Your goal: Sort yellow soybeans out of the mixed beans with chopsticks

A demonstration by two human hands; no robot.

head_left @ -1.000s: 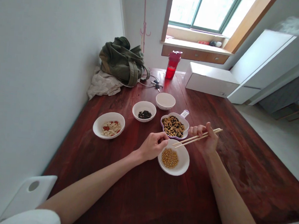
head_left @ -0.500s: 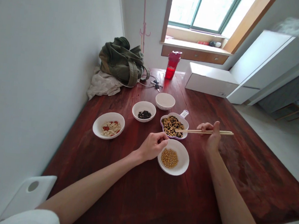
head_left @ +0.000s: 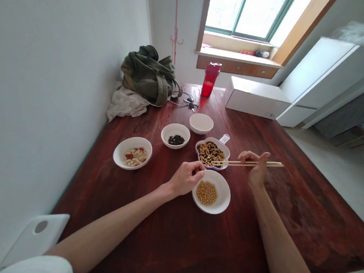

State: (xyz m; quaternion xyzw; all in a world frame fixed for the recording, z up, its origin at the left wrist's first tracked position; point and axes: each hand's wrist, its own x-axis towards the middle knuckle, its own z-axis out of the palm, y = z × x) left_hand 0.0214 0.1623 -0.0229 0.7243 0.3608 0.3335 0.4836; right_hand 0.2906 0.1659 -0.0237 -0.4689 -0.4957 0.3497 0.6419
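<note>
Grip on chopsticks, right hand raised

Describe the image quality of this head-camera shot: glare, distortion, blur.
In the head view, daylight blows the window out nearly white; wide-angle distortion makes the wooden table splay and the wall lean; the top-right corner darkens into a soft smear; the right hand and chopsticks stay fairly sharp.

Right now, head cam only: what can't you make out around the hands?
Head view:
- Chopsticks: tips too small against the beans in the lobed purple dish to show whether they hold one.
- Left hand: hides whether it touches the white bowl.
- Right hand: its fingers hide the chopsticks' grip.
</note>
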